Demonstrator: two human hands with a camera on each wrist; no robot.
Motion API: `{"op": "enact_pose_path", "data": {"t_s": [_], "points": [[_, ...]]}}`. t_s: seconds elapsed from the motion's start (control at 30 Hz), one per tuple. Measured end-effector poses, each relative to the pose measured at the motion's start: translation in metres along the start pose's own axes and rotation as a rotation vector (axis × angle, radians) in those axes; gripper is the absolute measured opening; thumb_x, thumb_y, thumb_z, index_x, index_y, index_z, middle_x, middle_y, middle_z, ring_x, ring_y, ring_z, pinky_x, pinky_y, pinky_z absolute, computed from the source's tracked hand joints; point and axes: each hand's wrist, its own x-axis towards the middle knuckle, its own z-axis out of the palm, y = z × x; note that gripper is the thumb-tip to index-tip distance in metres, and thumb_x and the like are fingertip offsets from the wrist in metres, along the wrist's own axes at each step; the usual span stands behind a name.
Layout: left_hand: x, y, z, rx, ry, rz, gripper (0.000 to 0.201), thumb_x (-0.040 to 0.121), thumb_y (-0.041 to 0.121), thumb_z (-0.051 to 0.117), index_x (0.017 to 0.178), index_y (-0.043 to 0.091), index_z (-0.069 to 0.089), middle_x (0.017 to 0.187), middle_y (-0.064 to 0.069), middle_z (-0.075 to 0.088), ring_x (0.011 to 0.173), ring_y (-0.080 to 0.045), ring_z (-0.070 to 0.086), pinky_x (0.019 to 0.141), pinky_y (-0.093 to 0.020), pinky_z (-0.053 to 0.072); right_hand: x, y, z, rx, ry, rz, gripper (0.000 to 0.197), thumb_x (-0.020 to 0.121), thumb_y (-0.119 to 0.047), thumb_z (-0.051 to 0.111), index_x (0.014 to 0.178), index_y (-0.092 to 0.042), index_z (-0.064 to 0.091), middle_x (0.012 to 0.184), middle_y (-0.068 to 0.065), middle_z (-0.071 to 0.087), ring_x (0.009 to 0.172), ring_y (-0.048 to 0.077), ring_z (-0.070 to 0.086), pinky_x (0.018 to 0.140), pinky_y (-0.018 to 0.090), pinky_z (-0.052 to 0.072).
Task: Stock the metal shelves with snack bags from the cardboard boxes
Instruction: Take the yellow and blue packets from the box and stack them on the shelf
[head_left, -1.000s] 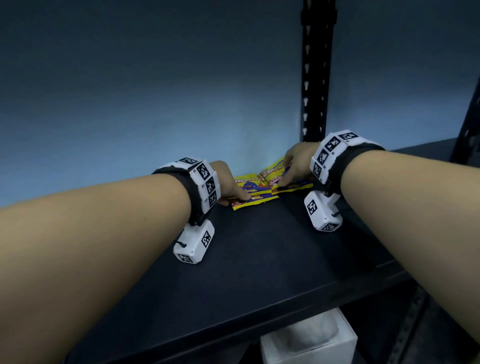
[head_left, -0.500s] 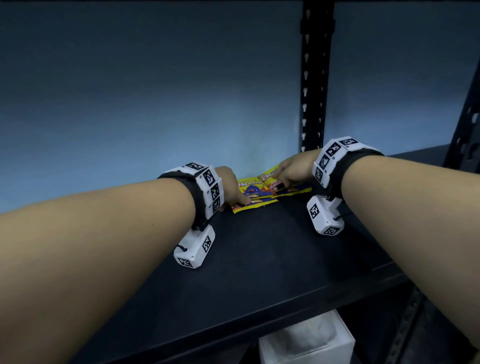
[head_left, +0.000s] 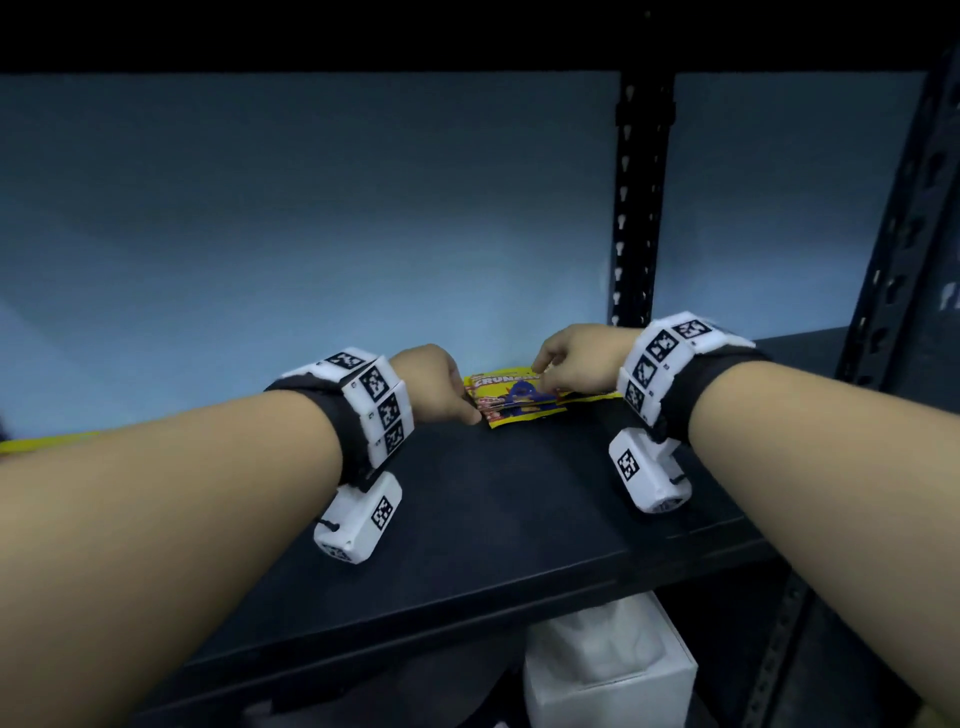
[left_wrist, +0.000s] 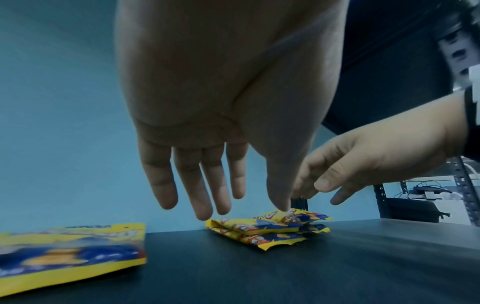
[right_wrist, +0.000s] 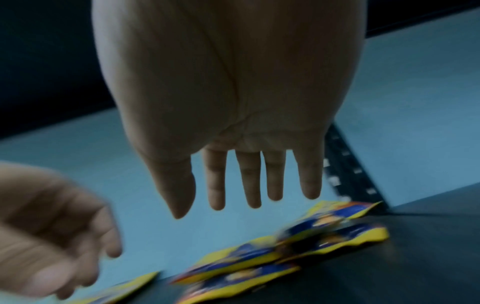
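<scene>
Now both hands, left (head_left: 436, 384) and right (head_left: 576, 356), have lifted off the bags (head_left: 524, 400); fingers slack, empty. Stack sits on shelf (head_left: 519, 493); fetch more.

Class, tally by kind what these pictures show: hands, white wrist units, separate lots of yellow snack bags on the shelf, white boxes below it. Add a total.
Hands: 2, left hand and right hand
White wrist units: 2, left unit and right unit
Snack bag lots: 2, stack and lone bag
White box: 1
Total: 7
</scene>
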Motion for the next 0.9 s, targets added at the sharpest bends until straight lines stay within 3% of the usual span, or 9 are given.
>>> {"op": "enact_pose_path", "data": {"t_s": [0.1,0.23,0.33,0.43,0.6,0.7,0.83,0.9], "points": [[-0.041,-0.018,-0.009,-0.025,0.072,0.002,0.026,0.079,0.042,0.084,0.09,0.023,0.07,0.08,0.01,0.063,0.078,-0.012,0.059,0.061,-0.024,0.041,-0.025,-0.036,0.017,0.033,0.028,-0.066,0.03,0.087,-0.042,0.076,0.114,-0.028,0.07,0.105,-0.007,0.064,0.093,0.015,0.059,0.077,0.025,0.041],[-0.104,-0.043,-0.018,-0.032,0.106,-0.015,0.027,0.079,0.045,0.083,0.086,0.022,0.071,0.074,0.011,0.062,0.071,-0.01,0.058,0.058,-0.023,0.039,-0.066,-0.081,0.046,0.109,0.105,-0.151,0.014,0.086,-0.034,0.076,0.093,-0.025,0.068,0.08,-0.014,0.06,0.079,0.013,0.058,0.071,0.026,0.042],[-0.158,-0.063,-0.015,-0.128,0.163,-0.01,0.028,0.08,0.047,0.081,0.081,0.022,0.07,0.069,0.008,0.065,0.068,-0.012,0.062,0.061,-0.026,0.046,-0.103,-0.108,0.068,0.257,0.246,-0.198,0.014,0.085,-0.029,0.073,0.075,-0.023,0.065,0.067,-0.009,0.062,0.068,0.006,0.058,0.066,0.028,0.044],[-0.214,-0.082,-0.002,-0.211,0.25,-0.003,0.023,0.083,0.044,0.078,0.078,0.026,0.065,0.065,0.007,0.065,0.062,-0.005,0.06,0.063,-0.029,0.051,-0.146,-0.131,0.094,0.375,0.3,-0.241,0.016,0.085,-0.03,0.069,0.073,-0.023,0.061,0.059,-0.006,0.062,0.061,0.007,0.058,0.06,0.031,0.048],[-0.289,-0.098,0.035,-0.229,0.425,0.137,0.025,0.085,0.036,0.075,0.072,0.027,0.056,0.056,0.007,0.057,0.059,-0.008,0.057,0.055,-0.022,0.043,-0.21,-0.153,0.145,0.386,0.369,-0.319,0.021,0.086,-0.031,0.065,0.072,-0.021,0.054,0.055,-0.005,0.055,0.06,0.012,0.055,0.056,0.034,0.047],[-0.314,-0.107,0.069,-0.288,0.347,0.167,0.026,0.086,0.034,0.076,0.07,0.028,0.056,0.055,0.008,0.055,0.055,-0.008,0.055,0.053,-0.024,0.043,-0.237,-0.153,0.184,0.357,0.272,-0.317,0.02,0.085,-0.033,0.065,0.072,-0.023,0.054,0.056,-0.007,0.055,0.059,0.01,0.055,0.055,0.034,0.046],[-0.331,-0.131,0.126,-0.39,0.083,-0.013,0.022,0.086,0.037,0.077,0.072,0.027,0.063,0.063,0.006,0.063,0.057,-0.004,0.056,0.059,-0.026,0.049,-0.247,-0.139,0.235,0.291,-0.133,-0.238,0.004,0.085,-0.031,0.067,0.085,-0.029,0.064,0.07,-0.009,0.064,0.067,0.007,0.06,0.064,0.034,0.054],[-0.334,-0.145,0.151,-0.366,-0.047,-0.07,0.018,0.085,0.036,0.077,0.075,0.026,0.066,0.068,0.008,0.067,0.063,-0.003,0.061,0.065,-0.026,0.053,-0.245,-0.132,0.258,0.234,-0.305,-0.216,0.006,0.086,-0.027,0.068,0.092,-0.025,0.069,0.079,-0.01,0.066,0.074,0.005,0.06,0.073,0.031,0.055]]}}
